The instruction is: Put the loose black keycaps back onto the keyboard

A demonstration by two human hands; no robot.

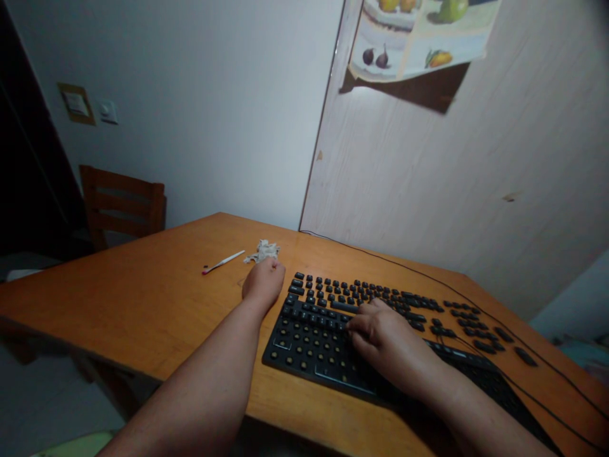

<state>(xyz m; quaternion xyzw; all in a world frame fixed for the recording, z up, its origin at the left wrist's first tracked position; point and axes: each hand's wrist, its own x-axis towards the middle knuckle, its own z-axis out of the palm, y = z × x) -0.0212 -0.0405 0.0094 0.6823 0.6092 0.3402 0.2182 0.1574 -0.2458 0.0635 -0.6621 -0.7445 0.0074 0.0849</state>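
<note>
My left hand (pixel 263 281) rests closed on the wooden table (pixel 143 304), just left of the black keyboard (pixel 333 330) and right below a crumpled white tissue (pixel 261 251); what its fingers hold, if anything, is hidden. My right hand (pixel 380 336) lies on the keyboard's middle rows with fingers pressed together at the keys, as if pinching one. Many keycaps are off the keyboard's left part, leaving bare switch stems. A thin white stick with a pink tip (pixel 222 261) lies left of the tissue.
The keyboard's black cable (pixel 380 257) runs along the table's far edge by the pale wooden wall panel. A wooden chair (pixel 122 206) stands behind the table at left. A fruit poster (pixel 419 35) hangs above.
</note>
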